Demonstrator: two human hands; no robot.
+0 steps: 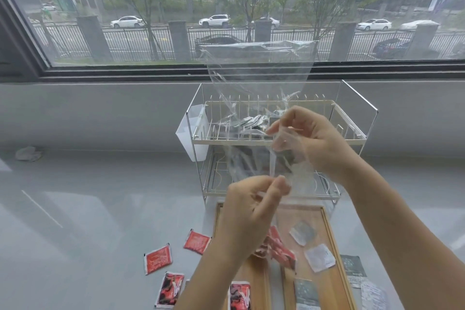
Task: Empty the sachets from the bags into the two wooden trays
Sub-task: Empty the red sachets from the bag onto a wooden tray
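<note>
Both hands up over the trays, a clear bag (259, 75) stretched between them and standing upside down in front of the window (226, 7). Left hand (251, 211) pinching the lower edge of the bag mouth, thumb and fingers closed on the film. Right hand (309, 138) higher, fingers curled, gripping the other side of the mouth. A few grey sachets (249, 122) visible through the film near the right hand, in front of the wire rack (352, 133). Below, on the right tray (332, 241): red sachets (279, 249) and silver ones (319, 257). Left tray (254, 274) mostly hidden by the left arm. More red packets (158, 259) loose on the grey counter (75, 209), left of the trays; dark and white ones (354, 269) just right of them.
</note>
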